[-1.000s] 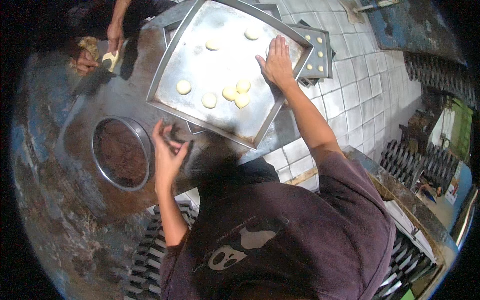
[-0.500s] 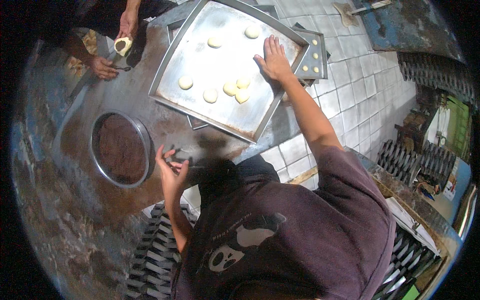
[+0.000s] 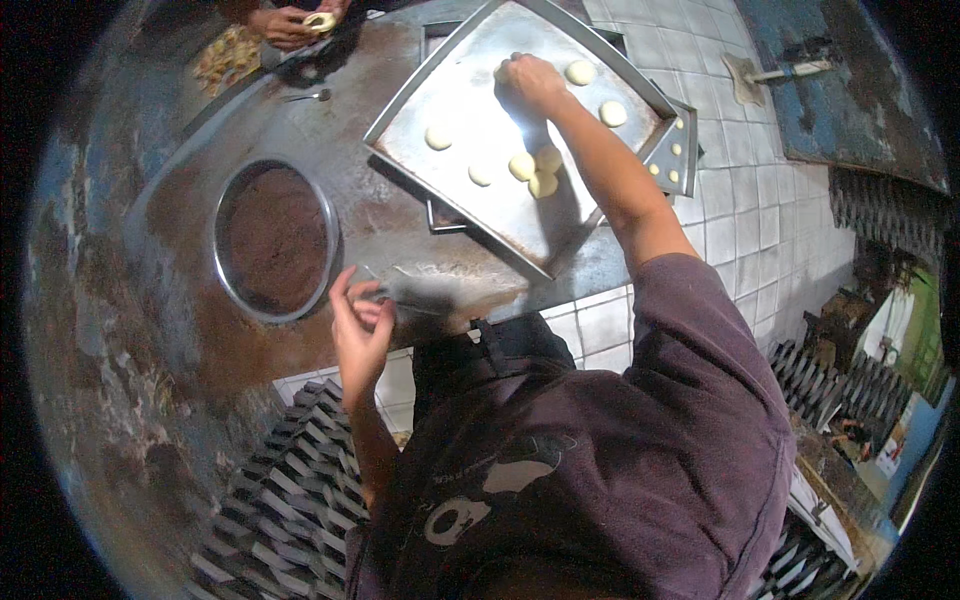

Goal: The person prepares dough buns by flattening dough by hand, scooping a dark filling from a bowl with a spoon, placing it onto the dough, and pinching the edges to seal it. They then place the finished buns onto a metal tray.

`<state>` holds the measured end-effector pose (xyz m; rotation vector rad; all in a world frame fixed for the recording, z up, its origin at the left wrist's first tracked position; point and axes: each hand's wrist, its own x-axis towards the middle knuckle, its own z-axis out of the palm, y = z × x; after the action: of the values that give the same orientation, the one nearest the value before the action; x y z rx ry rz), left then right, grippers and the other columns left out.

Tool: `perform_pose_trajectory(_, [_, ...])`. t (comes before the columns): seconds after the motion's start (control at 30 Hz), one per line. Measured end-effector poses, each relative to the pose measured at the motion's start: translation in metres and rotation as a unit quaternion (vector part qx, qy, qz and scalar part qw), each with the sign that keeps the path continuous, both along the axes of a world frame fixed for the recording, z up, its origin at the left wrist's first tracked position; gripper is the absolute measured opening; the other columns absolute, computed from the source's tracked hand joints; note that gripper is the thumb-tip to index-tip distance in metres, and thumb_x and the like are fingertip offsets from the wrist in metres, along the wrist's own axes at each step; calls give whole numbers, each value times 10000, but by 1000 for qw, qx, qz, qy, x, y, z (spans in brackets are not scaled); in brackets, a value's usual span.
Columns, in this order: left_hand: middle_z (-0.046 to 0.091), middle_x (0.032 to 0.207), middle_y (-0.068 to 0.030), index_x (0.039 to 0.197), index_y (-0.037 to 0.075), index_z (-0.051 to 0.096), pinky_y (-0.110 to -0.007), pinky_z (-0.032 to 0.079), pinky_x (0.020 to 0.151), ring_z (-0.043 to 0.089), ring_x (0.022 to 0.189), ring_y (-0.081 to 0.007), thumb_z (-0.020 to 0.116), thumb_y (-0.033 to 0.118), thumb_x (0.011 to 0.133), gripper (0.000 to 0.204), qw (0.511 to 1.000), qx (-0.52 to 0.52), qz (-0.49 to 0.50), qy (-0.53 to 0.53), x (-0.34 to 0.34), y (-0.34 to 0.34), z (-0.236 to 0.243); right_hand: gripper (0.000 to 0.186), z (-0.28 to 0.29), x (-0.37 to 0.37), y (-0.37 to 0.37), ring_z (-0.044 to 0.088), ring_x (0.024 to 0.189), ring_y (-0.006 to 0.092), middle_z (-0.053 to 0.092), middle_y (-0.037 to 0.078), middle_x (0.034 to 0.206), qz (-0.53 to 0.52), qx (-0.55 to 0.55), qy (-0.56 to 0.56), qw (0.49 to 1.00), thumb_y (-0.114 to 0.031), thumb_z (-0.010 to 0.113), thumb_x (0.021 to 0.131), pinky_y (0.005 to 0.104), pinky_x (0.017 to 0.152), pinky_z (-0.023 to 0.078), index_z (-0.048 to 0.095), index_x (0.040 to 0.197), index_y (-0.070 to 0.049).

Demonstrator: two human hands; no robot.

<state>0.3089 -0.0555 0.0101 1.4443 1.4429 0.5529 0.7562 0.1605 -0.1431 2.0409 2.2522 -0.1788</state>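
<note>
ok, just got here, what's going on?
The person's right hand is curled over the metal tray, among pale dough balls; whether it grips one is hidden. The left hand, with nothing visible in it, is by the near edge of the table, beside a round pan of brown crumbly stuff. A co-worker's hands hold an opened dough piece.

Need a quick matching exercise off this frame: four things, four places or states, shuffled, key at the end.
1. Right hand
2. Left hand
3. Round pan
4. Small tray

A. Holds brown stuff
B. Partly hidden by the big tray
C. Over the big tray
D. Fingers bent, by the near edge of the table

Pairs: 1-C, 2-D, 3-A, 4-B
</note>
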Motion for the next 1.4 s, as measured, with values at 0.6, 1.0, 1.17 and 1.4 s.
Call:
perform_pose_trajectory(0.6, [608,671,-15,749,70,603,-291,465,511,605,545,-135,524,466,1085,525,890,89,259,-365,-9,86,23,322,188,-345,-159,647,949,137,690,72,995,-60,22,790,610,-220,812,892,321,889,533,667,1063,12])
perform_pose_trajectory(1.0, [648,842,33,965,75,626,-241,494,677,598,769,-51,649,312,1040,250,831,28,212,-513,-149,83,71,293,261,-461,-129,662,748,60,749,38,866,-109,-15,784,611,-254,692,1018,226,654,529,754,1018,33])
perform_pose_trajectory(1.17, [675,1118,-81,1181,46,609,-334,533,890,652,999,-176,851,300,811,509,911,53,43,-408,-189,63,-1,353,287,-485,-143,672,734,137,738,77,842,8,4,566,825,-331,635,1044,304,661,524,772,1005,-9])
perform_pose_trajectory(1.4, [640,1297,-150,1430,-9,412,-403,487,1052,621,1206,-254,938,140,686,924,982,150,2,-115,-237,25,-28,523,87,-439,-176,743,861,360,716,275,918,-144,-196,244,939,-453,487,1058,436,755,579,739,1013,4])
